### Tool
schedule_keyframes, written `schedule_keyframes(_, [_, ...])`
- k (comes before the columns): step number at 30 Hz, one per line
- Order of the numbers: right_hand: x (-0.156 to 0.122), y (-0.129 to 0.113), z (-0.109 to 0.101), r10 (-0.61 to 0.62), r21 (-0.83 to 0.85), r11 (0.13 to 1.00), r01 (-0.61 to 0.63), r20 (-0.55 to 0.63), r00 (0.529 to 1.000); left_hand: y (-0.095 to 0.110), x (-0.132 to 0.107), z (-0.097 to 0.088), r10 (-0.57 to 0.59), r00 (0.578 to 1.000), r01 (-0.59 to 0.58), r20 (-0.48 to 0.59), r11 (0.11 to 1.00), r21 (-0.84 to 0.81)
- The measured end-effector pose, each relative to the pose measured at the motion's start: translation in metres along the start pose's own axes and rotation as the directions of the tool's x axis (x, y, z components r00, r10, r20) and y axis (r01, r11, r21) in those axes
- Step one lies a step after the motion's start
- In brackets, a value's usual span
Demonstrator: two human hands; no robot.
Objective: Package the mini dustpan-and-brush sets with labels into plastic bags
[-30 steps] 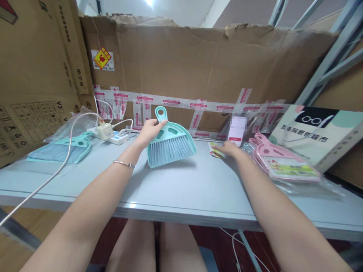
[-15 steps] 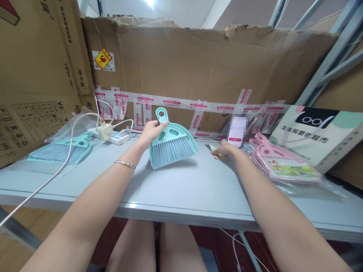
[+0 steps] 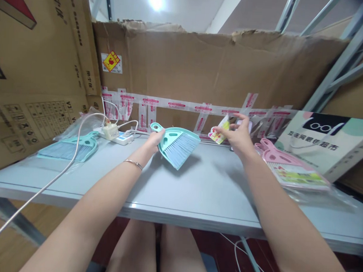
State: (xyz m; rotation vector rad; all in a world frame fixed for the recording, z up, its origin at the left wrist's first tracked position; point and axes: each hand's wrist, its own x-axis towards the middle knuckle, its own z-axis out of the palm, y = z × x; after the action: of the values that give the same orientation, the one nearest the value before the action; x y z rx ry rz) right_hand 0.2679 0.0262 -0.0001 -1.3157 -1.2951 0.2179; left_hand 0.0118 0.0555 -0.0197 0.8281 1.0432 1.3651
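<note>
With the mint brush-and-dustpan set (image 3: pixel 180 147) clamped at its handle by the left hand (image 3: pixel 155 141) above the table (image 3: pixel 197 196), the printed card (image 3: pixel 225 124), pinched between fingers of the right hand (image 3: pixel 241 138), is best gripped lightly.

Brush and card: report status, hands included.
Left hand gripping brush, tilted. Right hand pinching card, raised. Phone behind right hand, partly hidden.

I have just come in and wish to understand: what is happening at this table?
Someone's left hand holds a turquoise brush set, tilted over the table. The right hand holds up a small colourful card. A second turquoise set lies to the left, a pink set to the right.
</note>
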Motion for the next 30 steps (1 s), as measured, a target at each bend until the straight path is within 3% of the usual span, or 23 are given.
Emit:
schedule_keyframes(2, [-0.015, -0.022, 0.006, -0.037, 0.166, 0.986, 0.030, 0.043, 0.998, -0.007, -0.002, 0.005, -0.032, 0.999, 0.032, 0.009, 0.999, -0.015])
schedule_keyframes(4, [-0.033, -0.037, 0.019, -0.050, 0.291, 0.957, 0.001, 0.160, 0.986, -0.013, -0.005, 0.010, -0.062, 0.998, 0.063, 0.029, 0.997, -0.036])
schedule_keyframes(6, [-0.052, -0.043, 0.036, -0.041, 0.328, 0.944, -0.048, 0.258, 0.965, -0.017, -0.007, 0.014, -0.078, 0.996, 0.081, 0.046, 0.995, -0.055])
schedule_keyframes(9, [-0.071, -0.040, 0.057, 0.001, 0.220, 0.972, -0.084, 0.352, 0.936, -0.019, -0.010, 0.018, -0.071, 0.996, 0.075, 0.048, 0.993, -0.089])
schedule_keyframes(11, [-0.075, -0.035, 0.063, -0.012, 0.120, 0.992, -0.032, 0.351, 0.936, -0.018, -0.012, 0.020, -0.058, 0.998, 0.060, 0.026, 0.993, -0.098])
schedule_keyframes(17, [-0.075, -0.029, 0.062, -0.178, -0.065, 0.976, 0.210, 0.327, 0.928, -0.020, -0.015, 0.022, -0.014, 0.998, 0.006, -0.068, 0.993, -0.121])
schedule_keyframes(22, [-0.071, -0.025, 0.061, -0.226, -0.153, 0.945, 0.288, 0.326, 0.918, -0.020, -0.014, 0.021, -0.010, 0.996, -0.005, -0.094, 0.988, -0.156])
schedule_keyframes(25, [-0.065, -0.016, 0.065, -0.180, -0.153, 0.963, 0.223, 0.255, 0.950, -0.019, -0.015, 0.021, -0.002, 0.994, -0.014, -0.109, 0.988, -0.153])
schedule_keyframes(28, [-0.062, -0.006, 0.074, -0.008, -0.081, 0.997, 0.013, 0.063, 0.998, -0.018, -0.017, 0.022, 0.023, 0.989, -0.042, -0.143, 0.990, -0.135])
schedule_keyframes(30, [-0.062, -0.002, 0.079, 0.108, 0.065, 0.992, -0.112, 0.062, 0.992, -0.018, -0.019, 0.024, 0.045, 0.984, -0.068, -0.170, 0.989, -0.133])
